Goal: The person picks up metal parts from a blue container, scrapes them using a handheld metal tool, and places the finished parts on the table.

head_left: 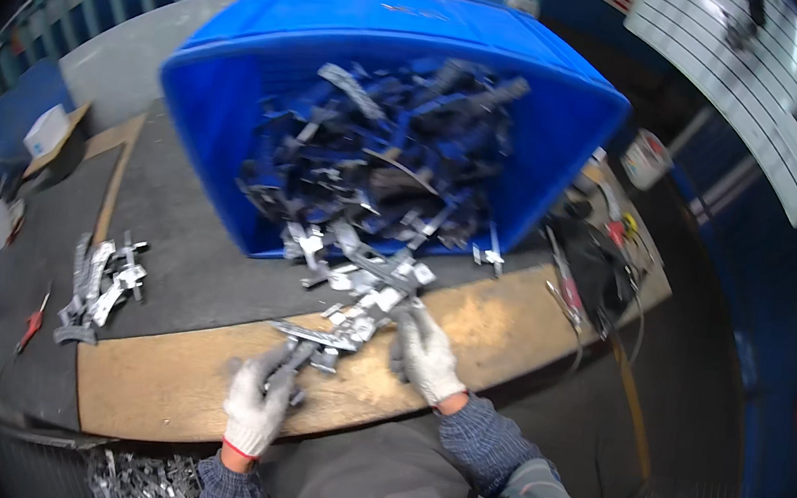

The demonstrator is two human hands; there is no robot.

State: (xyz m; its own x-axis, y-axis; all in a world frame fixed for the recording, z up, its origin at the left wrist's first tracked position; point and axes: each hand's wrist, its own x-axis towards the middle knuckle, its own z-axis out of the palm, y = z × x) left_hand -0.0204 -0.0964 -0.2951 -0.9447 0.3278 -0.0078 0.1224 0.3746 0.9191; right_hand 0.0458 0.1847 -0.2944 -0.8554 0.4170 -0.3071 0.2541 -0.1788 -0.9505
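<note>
My left hand [257, 405], in a white knit glove with dark, dirty fingertips, is closed on a grey metal part at the near edge of the bench. Ahead of it lies a loose heap of small silvery metal parts [362, 319]. My right hand [427, 354], gloved the same way, is at the heap's right side. Its fingers are apart and the fingertips are next to the parts; I see nothing held in it. The heap runs back into a big blue plastic bin [571, 141], tipped on its side with its mouth toward me and full of similar metal pieces [370, 156].
A smaller group of metal parts [101, 280] lies on the dark mat at left, near a red-handled tool [32, 329]. At right are a black bag-like item [591, 263] and a red-handled tool [570, 295]. More parts [146, 485] lie below the bench's front edge.
</note>
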